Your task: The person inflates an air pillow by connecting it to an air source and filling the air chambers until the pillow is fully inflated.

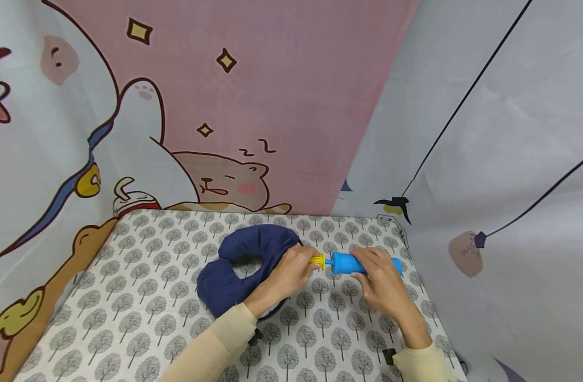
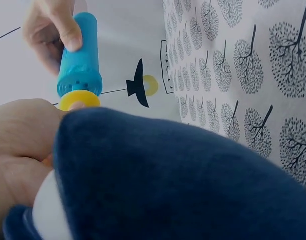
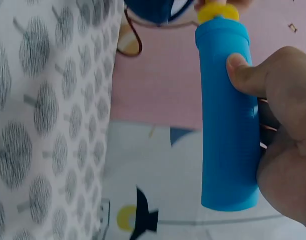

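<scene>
A blue cylindrical pump (image 1: 344, 263) lies level in my right hand (image 1: 379, 278), whose fingers wrap its barrel. At its left end, my left hand (image 1: 291, 270) grips the yellow handle (image 1: 323, 261); a short blue rod shows between handle and barrel. Under my left hand and forearm is a navy U-shaped neck pillow (image 1: 220, 286), with a bit of white at its lower edge. In the left wrist view the navy fabric (image 2: 168, 175) covers much of the frame, and the yellow handle (image 2: 78, 99) sits close to the barrel. The right wrist view shows my right thumb on the blue barrel (image 3: 228, 125).
A white cloth with grey tree prints (image 1: 143, 302) covers the table. Behind it hangs a pink and white curtain (image 1: 291, 106) with cartoon animals, and another pale curtain (image 1: 511, 159) hangs along the right side.
</scene>
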`<state>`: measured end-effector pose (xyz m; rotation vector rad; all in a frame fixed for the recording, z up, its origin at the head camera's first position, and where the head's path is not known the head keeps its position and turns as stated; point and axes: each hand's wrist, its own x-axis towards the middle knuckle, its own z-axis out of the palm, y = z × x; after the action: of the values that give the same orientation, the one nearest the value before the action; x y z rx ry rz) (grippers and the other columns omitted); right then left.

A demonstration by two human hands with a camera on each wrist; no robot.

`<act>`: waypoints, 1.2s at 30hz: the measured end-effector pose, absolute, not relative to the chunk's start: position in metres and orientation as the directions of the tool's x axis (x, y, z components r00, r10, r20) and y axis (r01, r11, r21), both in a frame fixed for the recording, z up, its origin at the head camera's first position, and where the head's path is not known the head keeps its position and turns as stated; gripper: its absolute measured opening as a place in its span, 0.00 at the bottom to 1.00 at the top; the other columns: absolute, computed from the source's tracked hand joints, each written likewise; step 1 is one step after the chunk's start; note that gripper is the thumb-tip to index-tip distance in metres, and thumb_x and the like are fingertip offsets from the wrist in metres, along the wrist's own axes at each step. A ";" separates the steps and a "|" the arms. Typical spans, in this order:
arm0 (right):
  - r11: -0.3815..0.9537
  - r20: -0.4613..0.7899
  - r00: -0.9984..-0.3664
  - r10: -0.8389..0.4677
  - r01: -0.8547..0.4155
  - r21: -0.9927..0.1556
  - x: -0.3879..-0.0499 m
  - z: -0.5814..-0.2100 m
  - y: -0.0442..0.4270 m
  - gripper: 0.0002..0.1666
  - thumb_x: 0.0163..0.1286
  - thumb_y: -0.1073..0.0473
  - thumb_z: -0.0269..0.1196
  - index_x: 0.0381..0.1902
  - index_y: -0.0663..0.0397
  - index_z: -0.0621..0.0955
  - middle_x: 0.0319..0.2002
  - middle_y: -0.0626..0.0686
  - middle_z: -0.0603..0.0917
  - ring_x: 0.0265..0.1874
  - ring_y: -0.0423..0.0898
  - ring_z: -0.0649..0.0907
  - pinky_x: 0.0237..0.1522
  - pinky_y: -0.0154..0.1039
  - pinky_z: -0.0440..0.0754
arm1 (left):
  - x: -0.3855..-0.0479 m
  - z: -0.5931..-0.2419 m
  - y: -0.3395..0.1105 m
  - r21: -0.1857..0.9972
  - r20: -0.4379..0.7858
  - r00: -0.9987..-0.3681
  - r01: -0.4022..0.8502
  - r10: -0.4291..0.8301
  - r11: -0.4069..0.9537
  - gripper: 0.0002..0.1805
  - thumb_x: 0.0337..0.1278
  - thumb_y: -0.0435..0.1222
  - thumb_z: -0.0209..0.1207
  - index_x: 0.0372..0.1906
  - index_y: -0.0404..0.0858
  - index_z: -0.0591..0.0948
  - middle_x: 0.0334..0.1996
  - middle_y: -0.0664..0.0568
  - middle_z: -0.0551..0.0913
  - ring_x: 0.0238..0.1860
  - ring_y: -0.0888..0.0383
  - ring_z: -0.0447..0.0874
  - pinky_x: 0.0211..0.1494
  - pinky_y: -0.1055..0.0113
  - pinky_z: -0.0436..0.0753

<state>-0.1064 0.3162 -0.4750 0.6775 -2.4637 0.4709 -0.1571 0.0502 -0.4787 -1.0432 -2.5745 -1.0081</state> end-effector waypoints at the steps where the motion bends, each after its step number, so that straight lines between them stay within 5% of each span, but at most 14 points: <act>1: 0.815 0.577 -0.732 -0.363 -0.550 -0.185 -0.106 -0.474 0.322 0.33 0.60 0.71 0.83 0.64 0.67 0.87 0.60 0.67 0.92 0.60 0.69 0.87 0.67 0.69 0.81 | -0.157 -0.478 0.051 0.525 0.401 -0.737 0.672 0.544 0.523 0.08 0.76 0.32 0.69 0.52 0.33 0.89 0.44 0.46 0.94 0.43 0.49 0.91 0.57 0.54 0.89; 18: 0.850 0.559 -0.768 -0.313 -0.490 -0.196 -0.096 -0.458 0.404 0.37 0.58 0.76 0.80 0.67 0.67 0.84 0.61 0.70 0.90 0.62 0.72 0.82 0.66 0.69 0.73 | -0.158 -0.474 0.052 0.560 0.373 -0.762 0.640 0.530 0.527 0.04 0.79 0.33 0.68 0.49 0.36 0.89 0.43 0.48 0.94 0.47 0.49 0.90 0.57 0.56 0.90; 21: 0.834 0.593 -0.731 -0.339 -0.525 -0.170 -0.094 -0.454 0.403 0.22 0.83 0.60 0.69 0.66 0.69 0.85 0.59 0.71 0.91 0.60 0.73 0.83 0.65 0.69 0.74 | -0.158 -0.476 0.053 0.567 0.376 -0.758 0.643 0.532 0.516 0.05 0.80 0.33 0.67 0.49 0.35 0.88 0.43 0.47 0.93 0.47 0.49 0.91 0.56 0.57 0.90; 22: 0.829 0.602 -0.719 -0.348 -0.535 -0.160 -0.094 -0.453 0.400 0.22 0.83 0.59 0.69 0.65 0.69 0.85 0.59 0.71 0.91 0.60 0.73 0.84 0.65 0.70 0.75 | -0.158 -0.477 0.054 0.570 0.378 -0.756 0.645 0.534 0.509 0.05 0.80 0.33 0.67 0.49 0.35 0.88 0.43 0.46 0.93 0.47 0.49 0.91 0.56 0.56 0.90; 25: 0.820 0.615 -0.697 -0.369 -0.555 -0.137 -0.092 -0.451 0.387 0.23 0.80 0.60 0.71 0.65 0.70 0.86 0.58 0.71 0.91 0.58 0.72 0.85 0.64 0.70 0.77 | -0.157 -0.477 0.055 0.567 0.399 -0.747 0.657 0.532 0.496 0.05 0.79 0.32 0.68 0.49 0.34 0.88 0.42 0.46 0.93 0.47 0.49 0.91 0.55 0.56 0.91; 28: 0.821 0.614 -0.700 -0.365 -0.553 -0.143 -0.092 -0.452 0.371 0.37 0.54 0.76 0.82 0.64 0.70 0.86 0.59 0.71 0.91 0.57 0.71 0.85 0.64 0.69 0.77 | -0.157 -0.476 0.056 0.562 0.415 -0.743 0.663 0.525 0.495 0.03 0.78 0.31 0.68 0.48 0.34 0.88 0.41 0.46 0.93 0.45 0.49 0.91 0.54 0.55 0.90; 36: 0.809 0.642 -0.668 -0.376 -0.574 -0.124 -0.100 -0.464 0.340 0.32 0.56 0.75 0.81 0.60 0.73 0.87 0.55 0.71 0.92 0.55 0.72 0.87 0.62 0.68 0.81 | -0.156 -0.479 0.058 0.575 0.394 -0.761 0.642 0.516 0.508 0.05 0.77 0.31 0.69 0.49 0.34 0.89 0.42 0.45 0.93 0.46 0.49 0.91 0.54 0.56 0.91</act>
<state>-0.0998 0.3401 -0.4644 0.6981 -2.3748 0.4227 -0.1563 0.0580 -0.4791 -0.9980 -2.5749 -1.0912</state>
